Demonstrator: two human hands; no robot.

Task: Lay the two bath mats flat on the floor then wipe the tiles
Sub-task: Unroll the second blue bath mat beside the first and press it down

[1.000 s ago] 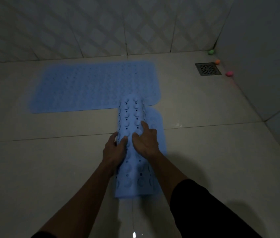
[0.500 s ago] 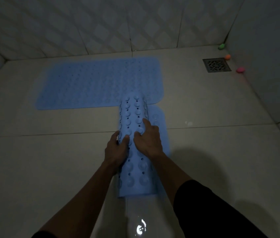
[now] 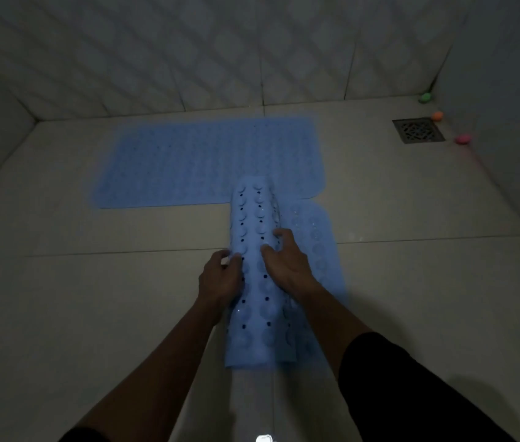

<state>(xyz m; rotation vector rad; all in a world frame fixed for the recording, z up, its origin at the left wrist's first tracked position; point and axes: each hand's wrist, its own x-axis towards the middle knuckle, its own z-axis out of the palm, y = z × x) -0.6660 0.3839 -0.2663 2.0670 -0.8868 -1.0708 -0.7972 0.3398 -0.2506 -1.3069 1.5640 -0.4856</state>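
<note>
One blue bath mat [image 3: 194, 164] lies flat on the tiled floor near the back wall. A second blue mat [image 3: 253, 218] is still partly rolled, suction cups facing up, with its far end overlapping the flat mat's near right corner. Its unrolled strip [image 3: 319, 247] lies flat to the right of the roll. My left hand [image 3: 218, 275] grips the roll's left side. My right hand [image 3: 284, 263] presses on top of the roll with fingers spread. The room is dim.
A square floor drain [image 3: 418, 130] sits in the far right corner. Three small coloured objects, green [image 3: 425, 97], orange [image 3: 437, 115] and pink [image 3: 462, 139], lie along the right wall beside it. Tiled walls close in at the back and both sides.
The camera has moved closer and tilted up a little. The unrolled strip right of the roll looks slightly wider. Both hands stay on the roll.
</note>
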